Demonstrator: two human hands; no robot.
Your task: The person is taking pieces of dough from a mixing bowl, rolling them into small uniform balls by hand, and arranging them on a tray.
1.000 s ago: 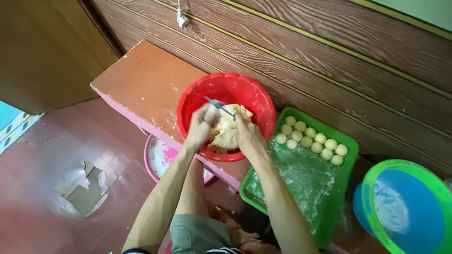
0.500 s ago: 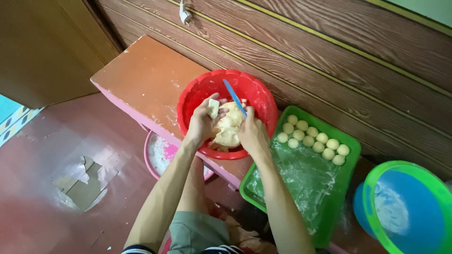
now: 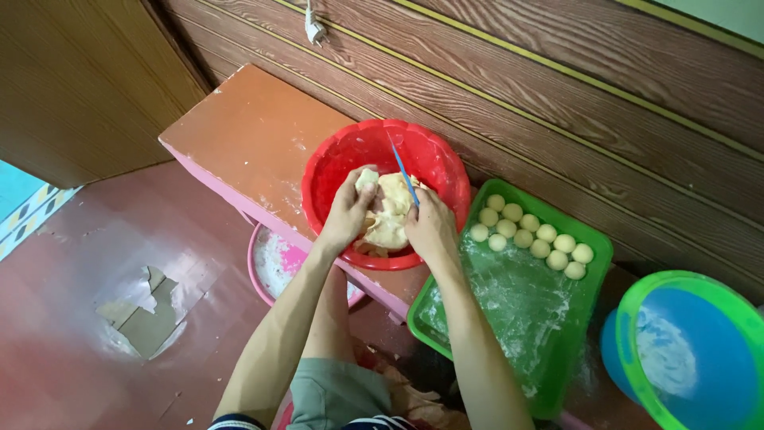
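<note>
Two hands in red bowl [image 3: 334, 159] on tabletop [image 3: 247, 127]: left hand [image 3: 348, 211] pinching dough lump [image 3: 387, 215], right hand [image 3: 430, 225] fingers clenched on blue knife [image 3: 404, 175]. Cut clean, keep blade off left fingers, match piece to balls in green tray [image 3: 509, 318].

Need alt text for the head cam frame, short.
Seen from above, a person's left hand pinches a piece off a lump of pale dough in a red bowl, while the right hand holds a blue knife over it. The bowl sits on a low brown bench; right of it, a floured green tray holds dough balls.
</note>
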